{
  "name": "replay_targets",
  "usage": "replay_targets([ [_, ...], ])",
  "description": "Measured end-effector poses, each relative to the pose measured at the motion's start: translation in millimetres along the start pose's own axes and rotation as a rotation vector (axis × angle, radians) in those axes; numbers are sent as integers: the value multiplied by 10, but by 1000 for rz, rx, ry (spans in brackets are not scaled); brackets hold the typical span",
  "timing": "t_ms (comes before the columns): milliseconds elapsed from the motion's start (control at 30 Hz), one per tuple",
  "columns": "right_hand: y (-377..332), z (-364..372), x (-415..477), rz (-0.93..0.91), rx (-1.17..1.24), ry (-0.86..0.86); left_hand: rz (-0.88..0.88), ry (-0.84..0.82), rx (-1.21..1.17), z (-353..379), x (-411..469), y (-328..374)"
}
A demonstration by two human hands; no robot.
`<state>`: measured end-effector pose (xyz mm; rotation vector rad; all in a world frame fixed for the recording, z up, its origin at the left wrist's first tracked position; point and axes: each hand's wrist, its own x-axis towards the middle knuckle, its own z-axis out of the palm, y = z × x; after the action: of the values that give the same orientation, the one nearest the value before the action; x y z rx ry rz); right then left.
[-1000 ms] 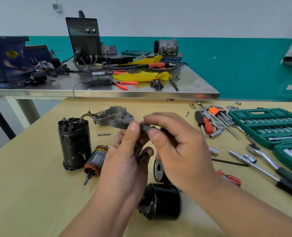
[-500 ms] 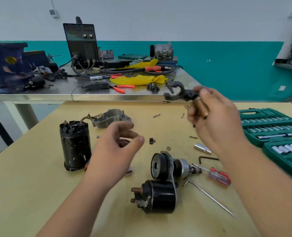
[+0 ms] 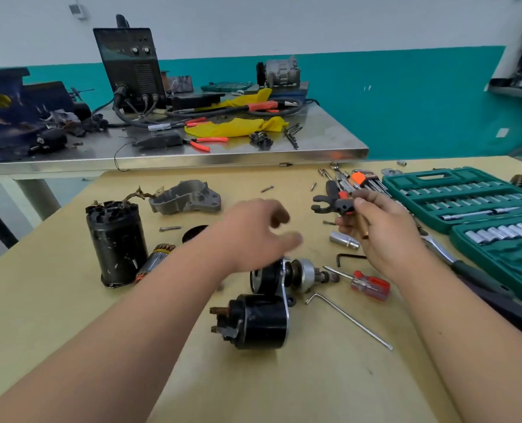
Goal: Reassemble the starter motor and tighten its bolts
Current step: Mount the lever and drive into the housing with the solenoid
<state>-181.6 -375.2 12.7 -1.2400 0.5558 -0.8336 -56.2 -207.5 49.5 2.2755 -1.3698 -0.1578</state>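
The right hand (image 3: 382, 233) is raised over the pale, matt tabletop (image 3: 70, 331). Its fingers pinch a black forked lever (image 3: 327, 206) whose 2 curved prongs point left, and a smooth copper-coloured cylinder (image 3: 362, 228) is tucked in the same grip. The left hand (image 3: 253, 236), motion-blurred, hovers above the middle of the tabletop with its fingers loosely spread and nothing in them.

The starter motor lies in pieces. Nearest the person, a glossy black solenoid (image 3: 259, 322) with 2 rusty studs lies on its side, touching the drive assembly (image 3: 302, 273), a dull silver drum with a brownish geared end. At left a scuffed black cylindrical housing (image 3: 116, 242) stands upright, and the armature (image 3: 154, 261), with its copper windings, lies just beside it. Behind them is a rough grey cast end housing (image 3: 186, 198).

Near the right hand lie a chrome socket (image 3: 343, 239), a short black hex key (image 3: 350, 257), a screwdriver (image 3: 369, 285) with a translucent red handle and a long silver hex key (image 3: 348, 319). A green plastic socket case (image 3: 430, 178) lies open at right. The panel markings on the black welding machine (image 3: 128, 65) behind are too small to read.
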Motion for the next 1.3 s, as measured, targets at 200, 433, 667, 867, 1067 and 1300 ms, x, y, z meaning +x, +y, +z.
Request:
replay_targets([
  [200, 6, 84, -45, 78, -9, -2, -87, -672, 571, 162, 386, 477],
  [433, -51, 115, -82, 38, -84, -55, -72, -292, 261, -94, 96, 152],
  [667, -211, 256, -264, -51, 87, -304, -184, 373, -346, -194, -601, -201],
  [867, -100, 511, -346, -57, -89, -273, -176, 684, -539, -184, -928, -362],
  [1067, 107, 794, -172, 21, -592, -286, -179, 773, -618, -192, -997, -540],
  [1300, 256, 956, -27, 15, -717, -220, -134, 777, -720, -157, -951, -609],
])
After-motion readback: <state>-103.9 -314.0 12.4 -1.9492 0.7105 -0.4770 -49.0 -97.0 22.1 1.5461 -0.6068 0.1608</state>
